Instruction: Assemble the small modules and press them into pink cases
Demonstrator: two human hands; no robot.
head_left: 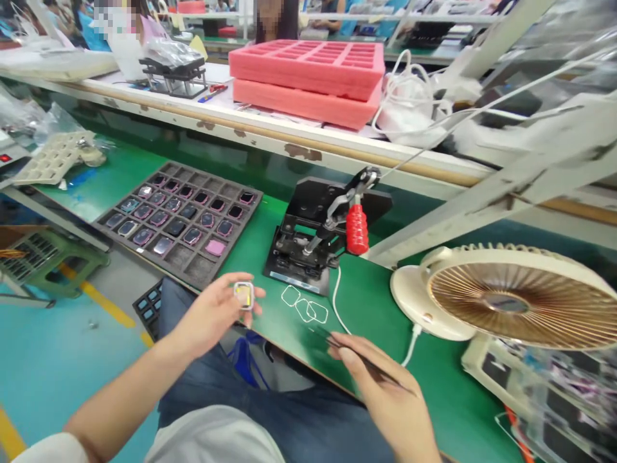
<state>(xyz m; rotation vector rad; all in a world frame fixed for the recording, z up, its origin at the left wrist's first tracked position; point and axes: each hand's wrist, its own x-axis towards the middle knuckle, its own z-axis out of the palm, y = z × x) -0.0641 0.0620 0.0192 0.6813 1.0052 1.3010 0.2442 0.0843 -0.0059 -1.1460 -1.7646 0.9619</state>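
My left hand is closed on a small square watch case, held up over the front edge of the green bench. My right hand pinches a pair of dark tweezers whose tips point left toward three thin white ring gaskets lying on the bench. Behind the gaskets stands a black toggle-clamp press with a red handle. A dark compartment tray with several watch cases sits to the left.
A small beige fan lies at the right with its white cable. Pink foam trays rest on the raised shelf behind. A second dark tray sits by my knee. Other people work at the far bench.
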